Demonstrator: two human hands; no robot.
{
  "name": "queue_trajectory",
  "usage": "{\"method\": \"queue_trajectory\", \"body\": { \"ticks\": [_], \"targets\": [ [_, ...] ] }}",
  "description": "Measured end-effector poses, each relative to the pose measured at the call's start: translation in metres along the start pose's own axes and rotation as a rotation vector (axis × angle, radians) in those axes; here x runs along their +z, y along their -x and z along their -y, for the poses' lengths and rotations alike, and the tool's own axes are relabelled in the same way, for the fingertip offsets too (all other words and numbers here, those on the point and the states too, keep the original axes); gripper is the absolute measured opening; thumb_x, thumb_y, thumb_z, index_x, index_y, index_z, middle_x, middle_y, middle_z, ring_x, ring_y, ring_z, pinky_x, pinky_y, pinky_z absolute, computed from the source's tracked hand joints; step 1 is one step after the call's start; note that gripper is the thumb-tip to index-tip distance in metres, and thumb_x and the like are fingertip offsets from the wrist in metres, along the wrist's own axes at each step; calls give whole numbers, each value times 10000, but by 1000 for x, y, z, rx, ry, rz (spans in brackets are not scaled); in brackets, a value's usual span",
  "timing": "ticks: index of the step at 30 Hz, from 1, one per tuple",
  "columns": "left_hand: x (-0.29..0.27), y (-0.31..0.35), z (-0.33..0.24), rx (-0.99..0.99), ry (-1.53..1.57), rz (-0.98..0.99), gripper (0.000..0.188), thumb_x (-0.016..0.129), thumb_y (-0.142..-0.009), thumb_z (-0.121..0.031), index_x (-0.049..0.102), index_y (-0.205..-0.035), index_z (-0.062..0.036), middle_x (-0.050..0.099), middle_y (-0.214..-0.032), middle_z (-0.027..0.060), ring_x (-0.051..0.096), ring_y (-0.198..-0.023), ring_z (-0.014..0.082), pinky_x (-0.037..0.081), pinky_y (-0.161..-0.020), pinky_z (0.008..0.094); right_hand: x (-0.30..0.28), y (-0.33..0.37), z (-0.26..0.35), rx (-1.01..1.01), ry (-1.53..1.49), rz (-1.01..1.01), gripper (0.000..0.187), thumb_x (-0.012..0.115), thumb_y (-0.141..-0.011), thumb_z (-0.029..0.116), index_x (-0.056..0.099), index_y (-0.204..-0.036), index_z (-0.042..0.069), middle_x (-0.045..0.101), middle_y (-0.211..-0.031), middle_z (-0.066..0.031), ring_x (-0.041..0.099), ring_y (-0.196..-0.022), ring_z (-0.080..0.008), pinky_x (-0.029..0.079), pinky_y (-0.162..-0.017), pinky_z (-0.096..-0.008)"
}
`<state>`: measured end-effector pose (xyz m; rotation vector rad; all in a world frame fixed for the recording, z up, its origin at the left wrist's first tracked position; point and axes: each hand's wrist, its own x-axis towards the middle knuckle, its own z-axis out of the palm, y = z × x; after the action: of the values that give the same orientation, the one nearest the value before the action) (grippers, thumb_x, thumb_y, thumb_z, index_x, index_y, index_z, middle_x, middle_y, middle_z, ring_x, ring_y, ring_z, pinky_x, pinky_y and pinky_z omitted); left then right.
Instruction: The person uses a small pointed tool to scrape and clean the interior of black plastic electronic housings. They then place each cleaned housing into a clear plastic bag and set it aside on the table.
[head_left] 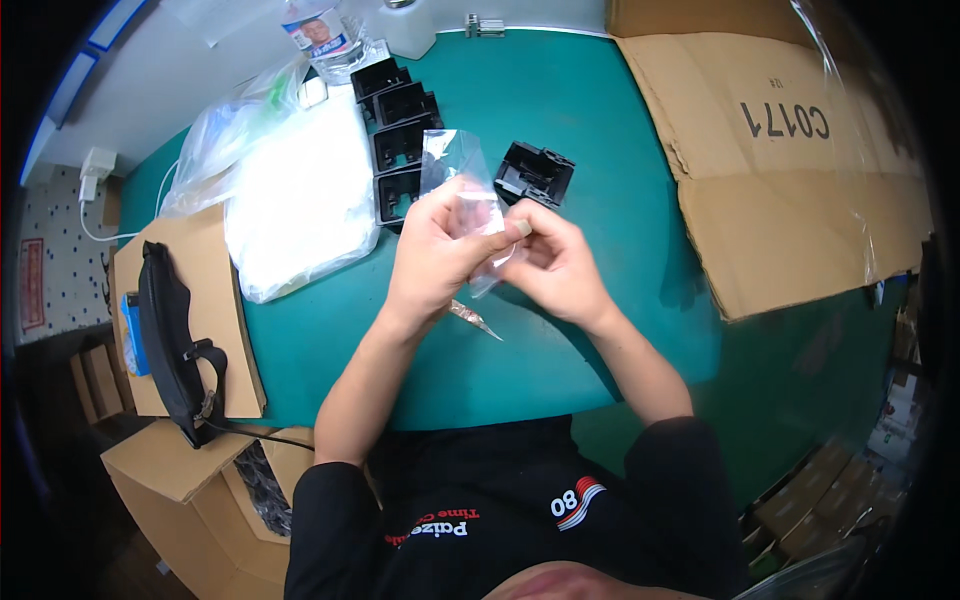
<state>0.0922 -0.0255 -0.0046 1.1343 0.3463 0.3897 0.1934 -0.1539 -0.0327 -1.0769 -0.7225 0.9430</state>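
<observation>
A clear plastic bag [448, 150] is held upright between my two hands above the green table mat [640, 230]. My left hand [437, 250] grips the bag's side, thumb stretched toward the right. My right hand [560, 262] pinches the bag near its middle, fingertips meeting my left thumb. Glare hides whether anything is inside. Just beyond my right hand lies a single black plastic housing [535, 172]. Several similar black housings [400, 145] stand in a row past my left hand. A small crinkled, pointed scrap [475, 320] shows below my left wrist.
White plastic bags [300, 200] are stacked at left. A large cardboard box [800, 220] covers the right side. At the back stand a bottle [335, 50] and a small metal piece [485, 25]. A black pouch [170, 330] lies at left, above an open carton [200, 500].
</observation>
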Motion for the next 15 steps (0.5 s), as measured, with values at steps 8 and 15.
{"method": "queue_trajectory", "body": {
  "ticks": [8, 15],
  "targets": [
    [-22, 15, 2, 72, -403, -13, 332, 762, -842, -62, 452, -722, -59, 400, -625, -37, 365, -589, 60, 309, -514, 274, 1, -3, -1, -220, 443, -209, 268, 655, -814, -81, 567, -1054, -2, 576, -1064, -81, 605, -925, -128, 544, -732, -257],
    [-16, 11, 5, 435, -757, -24, 290, 743, -819, -20, 467, -729, -8, 521, -798, 109, 488, -622, 241, 378, -538, 351, -4, 2, 6, -129, 547, -297, 128, 595, -801, -92, 572, -892, -4, 520, -781, -13, 481, -667, -51, 443, -606, -220]
  ]
}}
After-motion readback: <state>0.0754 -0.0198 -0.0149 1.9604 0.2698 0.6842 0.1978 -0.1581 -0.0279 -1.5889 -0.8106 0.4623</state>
